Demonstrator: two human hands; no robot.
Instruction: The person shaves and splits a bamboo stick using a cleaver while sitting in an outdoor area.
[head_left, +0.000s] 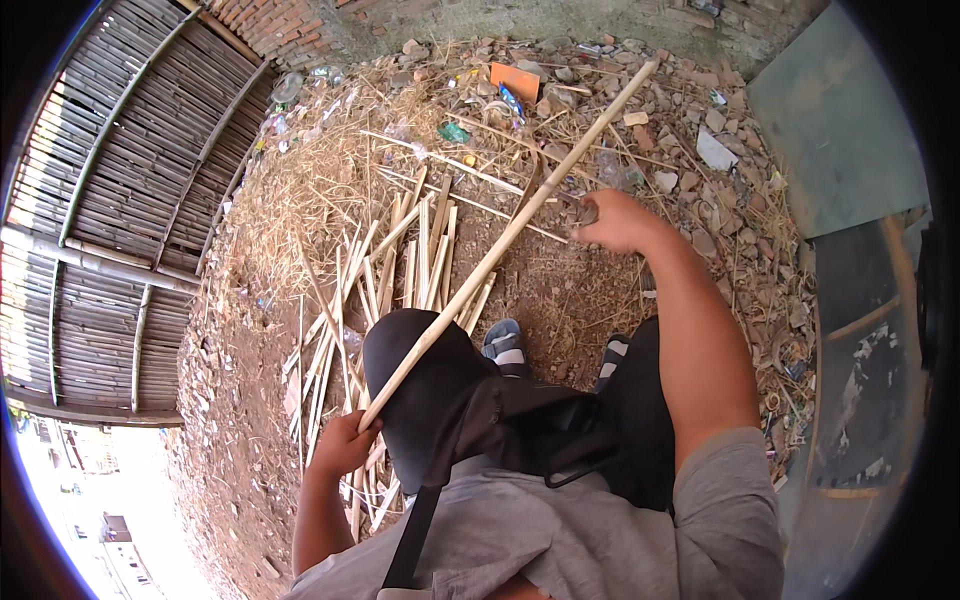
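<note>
A long pale bamboo pole (pixel 510 236) slants up and to the right, from beside my left knee to the rubble ahead. Its near end is gripped in my left hand (pixel 345 443), and its lower part lies across my black-trousered left knee (pixel 410 330). Farther out, my right hand (pixel 612 222) is closed round the handle of a hand tool with a dark, curved blade (pixel 527 190), like a sickle. This blade is close to the pole's middle; I cannot tell whether the two touch. Split bamboo strips (pixel 432 250) lie in a loose heap beyond and left of my knee.
A bamboo-slat wall (pixel 120 160) stands at the left, a brick wall (pixel 300 30) at the back. Grey sheets (pixel 840 130) lean on the right. Straw (pixel 290 220), stones and litter cover the ground. My sandalled feet (pixel 507 350) are on bare soil.
</note>
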